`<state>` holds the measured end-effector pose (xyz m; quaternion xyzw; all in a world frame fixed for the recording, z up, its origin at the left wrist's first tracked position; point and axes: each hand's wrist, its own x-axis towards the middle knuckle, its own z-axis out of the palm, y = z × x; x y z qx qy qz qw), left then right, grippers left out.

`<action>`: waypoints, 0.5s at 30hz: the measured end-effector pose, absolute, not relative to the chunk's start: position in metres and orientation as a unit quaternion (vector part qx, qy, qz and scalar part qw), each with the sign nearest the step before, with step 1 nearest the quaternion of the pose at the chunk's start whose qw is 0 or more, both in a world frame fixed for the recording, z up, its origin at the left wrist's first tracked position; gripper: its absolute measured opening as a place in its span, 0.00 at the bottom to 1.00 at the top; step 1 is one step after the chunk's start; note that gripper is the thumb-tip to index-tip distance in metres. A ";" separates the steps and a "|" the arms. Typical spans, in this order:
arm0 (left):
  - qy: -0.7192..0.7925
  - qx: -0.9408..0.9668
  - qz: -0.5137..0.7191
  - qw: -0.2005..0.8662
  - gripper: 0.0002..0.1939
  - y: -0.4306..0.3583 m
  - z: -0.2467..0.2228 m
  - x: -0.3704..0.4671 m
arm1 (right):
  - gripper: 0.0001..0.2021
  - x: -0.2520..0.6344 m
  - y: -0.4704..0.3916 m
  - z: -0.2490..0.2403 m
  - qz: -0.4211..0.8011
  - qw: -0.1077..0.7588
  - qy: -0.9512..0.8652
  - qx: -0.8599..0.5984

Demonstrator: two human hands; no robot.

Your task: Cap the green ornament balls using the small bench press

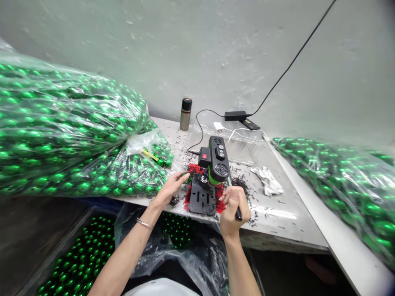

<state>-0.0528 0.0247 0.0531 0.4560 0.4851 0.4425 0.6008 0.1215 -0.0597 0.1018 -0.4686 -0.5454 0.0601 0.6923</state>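
Note:
A small black bench machine [218, 158] with a red switch and a slotted base plate [202, 199] stands between my hands, over a red cloth-like patch [220, 197]. My left hand [173, 188] is at its left side, thumb and fingers closed on a shiny green ball [187, 177], which the fingertips partly hide. To the right of the plate, my right hand [235, 204] is wrapped round a thin rod with a black end [238, 214]. Whether this rod joins the machine cannot be seen.
Clear bags of green balls lie left [70, 131] and right [336, 181]; more balls fill an open bag [83, 250] below the table. Black bits [242, 185] litter the tabletop. White gloves [268, 181], a flask [185, 115] and a power adapter [236, 116] with cords lie around.

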 end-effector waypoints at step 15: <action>0.518 0.661 0.399 0.368 0.17 -0.011 0.011 0.004 | 0.16 0.127 -0.060 0.125 0.057 0.653 -0.593 -0.467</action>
